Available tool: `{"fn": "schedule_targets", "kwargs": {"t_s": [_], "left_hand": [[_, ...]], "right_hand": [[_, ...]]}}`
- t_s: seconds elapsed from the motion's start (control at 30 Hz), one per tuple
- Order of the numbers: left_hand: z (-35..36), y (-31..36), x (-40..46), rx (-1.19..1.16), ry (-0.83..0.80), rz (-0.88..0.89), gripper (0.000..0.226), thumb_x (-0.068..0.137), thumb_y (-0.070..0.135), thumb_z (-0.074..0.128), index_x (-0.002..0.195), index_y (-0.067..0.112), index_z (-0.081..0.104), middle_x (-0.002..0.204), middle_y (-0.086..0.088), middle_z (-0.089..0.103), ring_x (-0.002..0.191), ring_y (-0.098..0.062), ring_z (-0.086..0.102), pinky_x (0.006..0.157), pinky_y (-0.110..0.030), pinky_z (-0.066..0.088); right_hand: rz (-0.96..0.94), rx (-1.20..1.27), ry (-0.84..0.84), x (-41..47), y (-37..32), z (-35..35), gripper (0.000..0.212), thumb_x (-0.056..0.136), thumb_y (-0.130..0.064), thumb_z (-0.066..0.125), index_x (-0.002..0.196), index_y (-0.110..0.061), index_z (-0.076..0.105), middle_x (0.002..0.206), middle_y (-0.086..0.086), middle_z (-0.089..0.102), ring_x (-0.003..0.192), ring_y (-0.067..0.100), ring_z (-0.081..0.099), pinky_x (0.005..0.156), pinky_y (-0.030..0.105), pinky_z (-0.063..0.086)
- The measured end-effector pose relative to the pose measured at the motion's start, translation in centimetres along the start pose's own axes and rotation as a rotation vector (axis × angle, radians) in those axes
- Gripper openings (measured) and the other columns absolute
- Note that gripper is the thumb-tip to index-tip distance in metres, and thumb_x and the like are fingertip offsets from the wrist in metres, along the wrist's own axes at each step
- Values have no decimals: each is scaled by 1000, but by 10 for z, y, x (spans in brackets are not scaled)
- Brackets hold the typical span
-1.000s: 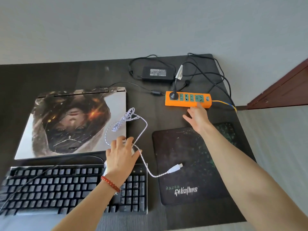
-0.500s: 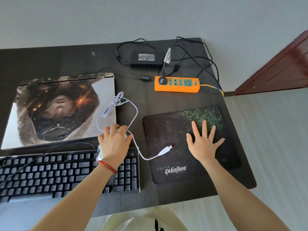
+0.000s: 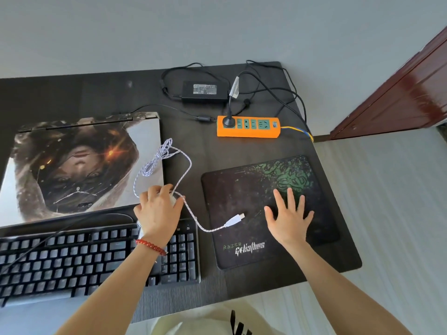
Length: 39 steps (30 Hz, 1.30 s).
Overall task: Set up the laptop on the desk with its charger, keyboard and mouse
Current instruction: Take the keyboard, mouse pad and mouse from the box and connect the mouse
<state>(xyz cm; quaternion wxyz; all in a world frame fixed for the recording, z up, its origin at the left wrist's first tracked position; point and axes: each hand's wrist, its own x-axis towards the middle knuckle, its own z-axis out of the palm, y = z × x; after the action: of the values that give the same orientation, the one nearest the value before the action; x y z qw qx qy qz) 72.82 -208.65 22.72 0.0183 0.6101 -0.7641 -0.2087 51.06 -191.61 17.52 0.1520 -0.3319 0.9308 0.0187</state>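
Note:
The closed laptop (image 3: 79,165), its lid covered by a picture, lies at the left of the dark desk (image 3: 96,93). A black keyboard (image 3: 72,259) sits in front of it. My left hand (image 3: 158,211) grips a white mouse (image 3: 173,200), mostly hidden, at the keyboard's upper right corner. Its white braided cable (image 3: 186,165) loops over the laptop and ends in a loose USB plug (image 3: 234,220) on the black mouse pad (image 3: 244,189). My right hand (image 3: 289,216) lies flat with spread fingers on the pad. The black charger brick (image 3: 205,91) is plugged into the orange power strip (image 3: 249,128).
Black cables curl around the charger and power strip at the desk's back right corner. The desk's right edge runs just beyond the mouse pad. A dark red door (image 3: 406,93) stands at the right over a pale floor.
My right hand drew back from the orange power strip and now lies flat on the mouse pad. My left hand stayed on the mouse.

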Motion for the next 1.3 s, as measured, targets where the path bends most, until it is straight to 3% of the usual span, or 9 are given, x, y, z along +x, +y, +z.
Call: {"fn": "schedule_targets", "kwargs": {"t_s": [0.2,0.43,0.63,0.77,0.87,1.0,1.1,1.2,1.3], "left_hand": [[1,-2,-1,10,8,24,46,84,39,57,125,20,50,130,-9,46,124,-33,34,97,-52,34],[4,5,-6,143,-28,63,44,84,31,58,126,21,49,135,-9,40,126,-31,31,96,-50,34],[0,7,-10,173,-130,63,53,78,30,63,127,23,44,133,-9,37,122,-33,31,92,-50,39],[-14,9,-9,-197,-136,3,53,79,24,63,129,18,46,129,-13,44,114,-34,43,94,-43,40],[-35,19,-6,-708,-240,-205,47,84,22,62,128,12,50,119,-13,56,104,-29,57,90,-40,48],[-61,37,-9,-1104,-421,-302,15,89,19,54,100,10,58,91,-6,62,80,-16,64,59,-27,53],[-70,51,-12,-1156,-478,-249,10,89,14,54,98,11,55,83,-1,58,75,-11,62,46,-19,50],[-74,65,-16,-1238,-524,-222,5,88,14,54,91,12,56,80,-4,58,79,-18,59,61,-30,53],[-69,70,-13,-1255,-623,-180,11,89,25,55,96,16,56,96,-4,62,98,-21,59,93,-43,46]], "right_hand": [[306,117,81,13,45,-19,59,92,-45,41,145,-26,21,152,15,21,139,35,17,108,58,19],[304,103,142,-1,54,-9,56,91,-48,41,140,-21,33,145,17,31,131,35,27,101,56,27],[307,131,104,-2,39,-14,56,94,-37,42,143,-17,26,153,14,20,140,31,15,109,61,13],[-78,496,262,-18,-13,-30,38,90,-18,54,126,-5,52,132,17,53,125,33,46,105,44,33],[-391,887,92,-48,-67,-49,26,90,-16,54,114,-11,62,105,1,67,101,19,63,89,16,45],[-533,992,-141,-63,-109,-72,61,79,-54,54,133,-33,38,121,-20,49,109,-5,47,93,19,42],[-530,1033,-387,-55,-120,-84,78,78,-52,60,142,-38,17,142,-20,32,122,-12,31,104,22,33],[-504,1010,-298,-47,-117,-94,59,85,-40,59,136,-35,31,134,-17,46,118,2,46,101,32,43],[-569,912,-166,-38,-98,-107,47,87,-25,57,128,-36,39,122,-23,49,110,-5,48,91,11,40]]}}
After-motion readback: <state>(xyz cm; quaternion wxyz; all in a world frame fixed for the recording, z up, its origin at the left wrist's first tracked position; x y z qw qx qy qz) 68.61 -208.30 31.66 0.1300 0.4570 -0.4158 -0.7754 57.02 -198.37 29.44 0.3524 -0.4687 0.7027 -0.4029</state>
